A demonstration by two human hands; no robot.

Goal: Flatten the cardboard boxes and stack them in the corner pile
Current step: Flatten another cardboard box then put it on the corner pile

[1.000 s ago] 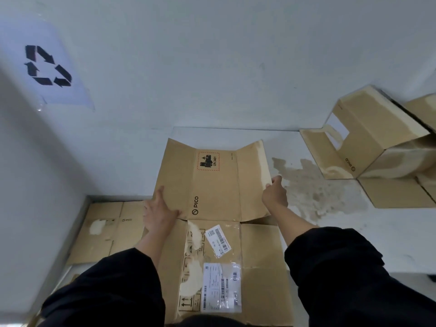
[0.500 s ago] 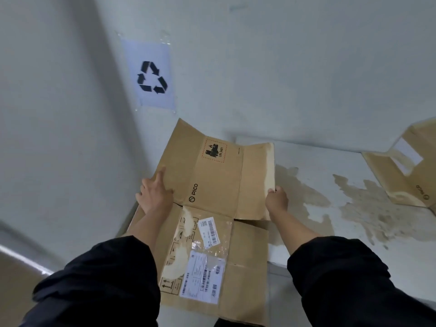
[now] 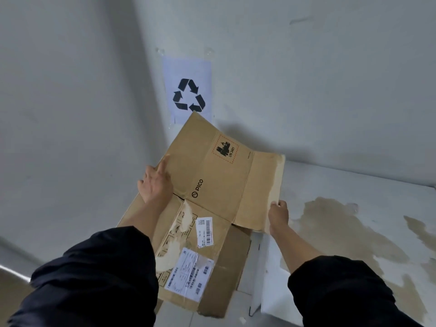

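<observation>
1. grey-white walls [image 3: 70, 114] meet in a corner at twelve o'clock, where a paper recycling sign [image 3: 187, 90] is taped up.
2. flattened cardboard box [image 3: 212, 185] is held mid-frame below the sign, its far flap tilted up toward the corner.
3. left hand [image 3: 155, 182] lies spread on the box's left edge; right hand [image 3: 278, 214] pinches the right flap's edge.
4. white platform [image 3: 354, 197] at three o'clock carries brown stains [image 3: 330, 220].
5. pale floor tiles [image 3: 177, 312] show at six o'clock.
</observation>
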